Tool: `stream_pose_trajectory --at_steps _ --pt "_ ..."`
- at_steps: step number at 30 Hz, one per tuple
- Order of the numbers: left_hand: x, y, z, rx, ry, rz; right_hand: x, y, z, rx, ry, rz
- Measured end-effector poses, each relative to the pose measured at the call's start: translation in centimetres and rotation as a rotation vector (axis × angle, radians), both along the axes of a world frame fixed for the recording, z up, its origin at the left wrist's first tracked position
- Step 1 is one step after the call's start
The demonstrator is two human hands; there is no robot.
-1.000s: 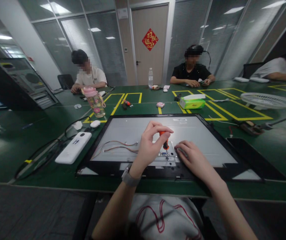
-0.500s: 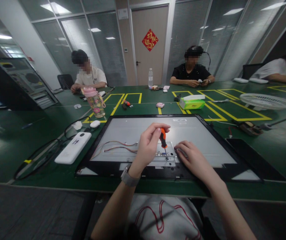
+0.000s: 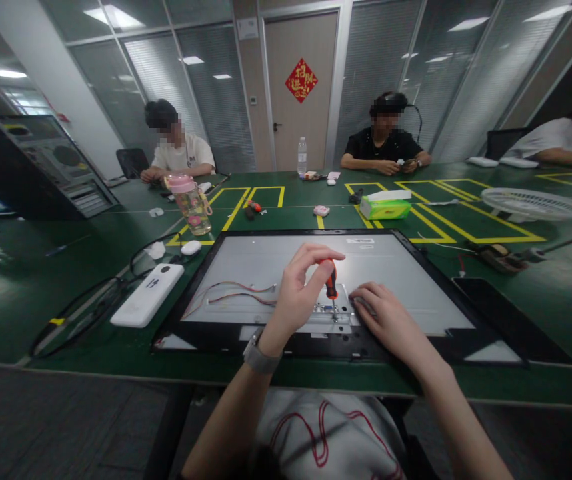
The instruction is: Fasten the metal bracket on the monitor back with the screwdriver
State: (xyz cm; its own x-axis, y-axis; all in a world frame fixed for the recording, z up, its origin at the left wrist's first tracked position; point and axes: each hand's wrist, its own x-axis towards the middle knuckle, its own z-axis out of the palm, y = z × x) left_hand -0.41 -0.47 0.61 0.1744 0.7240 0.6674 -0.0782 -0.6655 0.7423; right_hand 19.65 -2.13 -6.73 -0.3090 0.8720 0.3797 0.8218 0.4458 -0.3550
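My left hand (image 3: 302, 283), a grey-strapped watch on its wrist, has thumb and fingers around the top of an orange-and-black screwdriver (image 3: 332, 283). The driver stands nearly upright, its tip down at a metal bracket (image 3: 343, 319) with ports along it. Beneath is a large flat display panel (image 3: 246, 257) with a grey back and black frame. To the right of the screwdriver, my right hand (image 3: 383, 317) lies on the panel with fingers stretched out and fingertips at the bracket's edge. Thin wires (image 3: 239, 291) run leftward from the bracket.
Left of the panel are a white power bank (image 3: 147, 295), black cable loops (image 3: 73, 320) and a pink-lidded bottle (image 3: 189, 203). A black slab (image 3: 511, 320) lies to the right. A green tissue pack (image 3: 385, 205) sits beyond the panel. Several people sit across the green table (image 3: 286, 220).
My left fingers have loosened and stretched further over the screwdriver's handle, which now stands slightly more to the right. My right hand has stayed in place.
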Motion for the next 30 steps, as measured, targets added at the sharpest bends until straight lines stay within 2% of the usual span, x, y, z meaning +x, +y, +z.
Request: stream_pose_trajectory --at_steps 3,9,14,20,26,30 --pt "0.0 0.11 -0.17 0.035 0.003 0.038 0.0 -0.03 0.01 -0.001 -0.001 0.002" --pt "-0.06 -0.13 0.05 -0.027 0.026 -0.006 -0.02 -0.06 0.03 0.014 0.002 -0.002" --pt "0.11 -0.02 -0.13 0.04 0.03 0.079 -0.02 -0.01 0.02 0.028 0.006 -0.003" --pt "0.05 -0.05 -0.12 -0.025 0.028 -0.018 -0.06 -0.02 0.06 0.008 -0.004 0.001" --pt "0.07 0.11 -0.4 0.038 0.02 0.074 -0.16 -0.1 0.21 0.009 0.0 0.0" --pt "0.1 -0.11 -0.15 -0.049 0.011 0.0 -0.1 -0.04 0.14 0.025 0.011 0.002"
